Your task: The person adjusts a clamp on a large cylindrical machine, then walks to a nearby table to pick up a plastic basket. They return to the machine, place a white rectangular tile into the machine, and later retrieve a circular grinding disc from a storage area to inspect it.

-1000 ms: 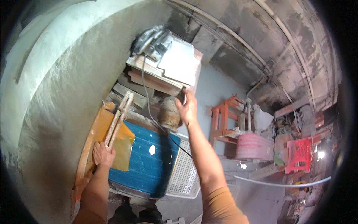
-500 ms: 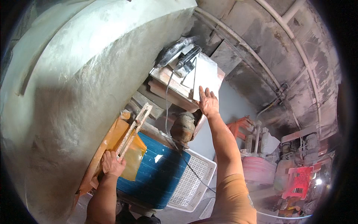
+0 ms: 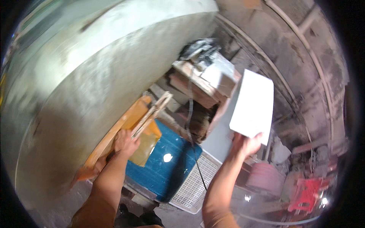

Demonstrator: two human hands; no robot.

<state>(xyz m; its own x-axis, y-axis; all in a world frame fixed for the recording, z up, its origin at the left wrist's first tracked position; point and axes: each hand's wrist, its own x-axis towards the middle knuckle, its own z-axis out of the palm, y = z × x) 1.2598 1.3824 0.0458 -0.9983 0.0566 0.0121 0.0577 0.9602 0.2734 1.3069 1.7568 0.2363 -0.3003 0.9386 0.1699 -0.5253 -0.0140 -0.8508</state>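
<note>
My right hand (image 3: pixel 246 145) grips the lower edge of a flat white tile (image 3: pixel 253 103) and holds it up in the air, right of a stack of boards and boxes (image 3: pixel 205 81). My left hand (image 3: pixel 125 141) rests on an orange board (image 3: pixel 131 131) that leans against a big grey curved wall (image 3: pixel 95 83). A pale wooden strip (image 3: pixel 154 112) lies across the orange board just beyond my fingers. A blue drum (image 3: pixel 167 161) lies below both hands.
A white slotted plastic crate (image 3: pixel 194 186) stands beside the blue drum. A black cable (image 3: pixel 192 125) hangs from a dark tool (image 3: pixel 197 49) on top of the stack. A pink bucket (image 3: pixel 262 176) and a red plastic stool (image 3: pixel 304 193) stand at the lower right.
My right hand has pulled the white tile off the stack and swung it out to the right. The view has tilted and moved. My left hand stays on the orange board.
</note>
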